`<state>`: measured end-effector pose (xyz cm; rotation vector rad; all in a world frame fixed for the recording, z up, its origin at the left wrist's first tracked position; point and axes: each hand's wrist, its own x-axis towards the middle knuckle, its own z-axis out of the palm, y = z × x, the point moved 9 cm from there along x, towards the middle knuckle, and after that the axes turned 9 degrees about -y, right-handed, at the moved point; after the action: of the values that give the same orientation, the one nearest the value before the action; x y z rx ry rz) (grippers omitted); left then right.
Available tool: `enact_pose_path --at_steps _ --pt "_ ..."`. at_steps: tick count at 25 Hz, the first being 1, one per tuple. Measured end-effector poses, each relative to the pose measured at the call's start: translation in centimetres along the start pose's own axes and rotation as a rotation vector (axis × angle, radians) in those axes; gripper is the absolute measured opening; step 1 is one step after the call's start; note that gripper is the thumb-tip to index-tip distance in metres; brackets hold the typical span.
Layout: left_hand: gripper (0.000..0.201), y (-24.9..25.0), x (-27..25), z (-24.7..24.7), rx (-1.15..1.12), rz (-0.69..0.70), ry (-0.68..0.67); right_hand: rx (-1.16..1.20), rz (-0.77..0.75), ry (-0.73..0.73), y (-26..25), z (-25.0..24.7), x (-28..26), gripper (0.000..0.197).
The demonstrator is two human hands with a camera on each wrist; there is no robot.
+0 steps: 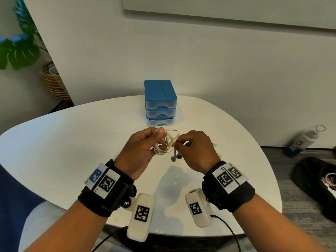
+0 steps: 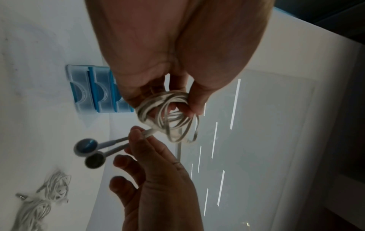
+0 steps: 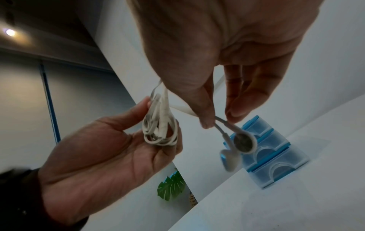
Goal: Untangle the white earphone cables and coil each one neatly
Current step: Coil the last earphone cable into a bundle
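Head view: white table (image 1: 72, 142), blue drawer unit (image 1: 160, 100) at far centre. Left hand (image 1: 140, 148) grips the coiled earphone cable (image 1: 164, 142) aloft; right hand (image 1: 196, 148), just right, pinches the free end, earbuds (image 1: 175, 158) hanging below. Left wrist view alone shows two coiled earphone sets (image 2: 43, 198) on the table.

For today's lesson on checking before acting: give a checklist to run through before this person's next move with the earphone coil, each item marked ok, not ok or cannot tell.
1. Left hand grips the coil: ok.
2. Right hand pinches the cable just above the earbuds: ok.
3. Earbuds hang free, clear of the table: ok.
4. Loops even and flat: not ok, they cross loosely.
5. Plug end tucked in: cannot tell.
6. Other earphone bundles lie apart on the table: ok.
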<state>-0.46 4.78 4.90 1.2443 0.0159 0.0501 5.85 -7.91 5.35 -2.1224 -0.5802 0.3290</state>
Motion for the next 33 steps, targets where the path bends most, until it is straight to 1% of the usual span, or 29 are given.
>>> enact_pose_path --at_steps 1,2,5,9,12,14,17,18,20,22,23,25,26,27,30,33 --pt "0.040 -0.2 0.0 0.0 -0.012 -0.019 -0.005 -0.037 0.004 0.003 -0.1 0.0 0.0 0.013" --pt "0.040 -0.5 0.0 0.0 -0.027 -0.044 -0.002 -0.024 0.015 0.008 0.1 -0.1 0.0 0.014" --pt "0.027 -1.2 0.0 -0.5 -0.019 -0.111 0.040 0.186 0.052 -0.002 0.3 0.0 -0.2 0.011" --pt "0.028 -1.5 0.2 -1.1 0.032 -0.134 0.096 0.458 0.064 -0.038 -0.3 0.3 -0.4 0.011" --pt "0.029 -1.4 0.1 -1.1 -0.057 -0.149 0.111 0.669 0.110 -0.030 -0.1 0.6 -0.3 0.009" --pt "0.036 -1.4 0.0 -1.0 -0.138 -0.158 0.102 0.750 0.135 -0.030 0.1 0.8 -0.3 0.008" --pt "0.060 -1.2 0.0 -0.7 -0.217 -0.162 0.072 0.844 0.146 -0.034 0.0 1.1 -0.5 0.008" --pt "0.064 -1.2 0.1 -0.7 -0.225 -0.160 0.061 0.878 0.148 -0.042 -0.1 1.2 -0.5 0.007" --pt "0.067 -1.2 0.2 -0.7 -0.245 -0.154 0.041 0.910 0.157 -0.075 -0.4 1.3 -0.5 0.007" --pt "0.063 -1.3 0.2 -0.7 -0.276 -0.152 0.022 0.901 0.164 -0.114 -0.5 1.3 -0.4 0.006" --pt "0.056 -1.4 0.2 -0.6 -0.287 -0.152 0.018 0.912 0.164 -0.128 -0.5 1.4 -0.4 0.006" --pt "0.032 -1.3 0.2 -0.5 -0.301 -0.134 0.037 0.985 0.157 -0.148 -0.5 1.7 -0.4 0.008" --pt "0.024 -1.2 0.3 -0.5 -0.308 -0.121 0.047 1.030 0.153 -0.154 -0.6 1.9 -0.3 0.010" --pt "0.020 -1.1 0.3 -0.5 -0.314 -0.107 0.046 1.070 0.149 -0.159 -0.6 2.1 -0.2 0.012" --pt "0.023 -0.9 0.4 -0.3 -0.339 -0.106 0.023 1.138 0.140 -0.188 -0.7 2.7 -0.1 0.015" --pt "0.040 -1.2 0.4 -0.5 -0.323 -0.101 0.067 1.090 0.124 -0.215 -0.8 3.1 -0.1 0.022"
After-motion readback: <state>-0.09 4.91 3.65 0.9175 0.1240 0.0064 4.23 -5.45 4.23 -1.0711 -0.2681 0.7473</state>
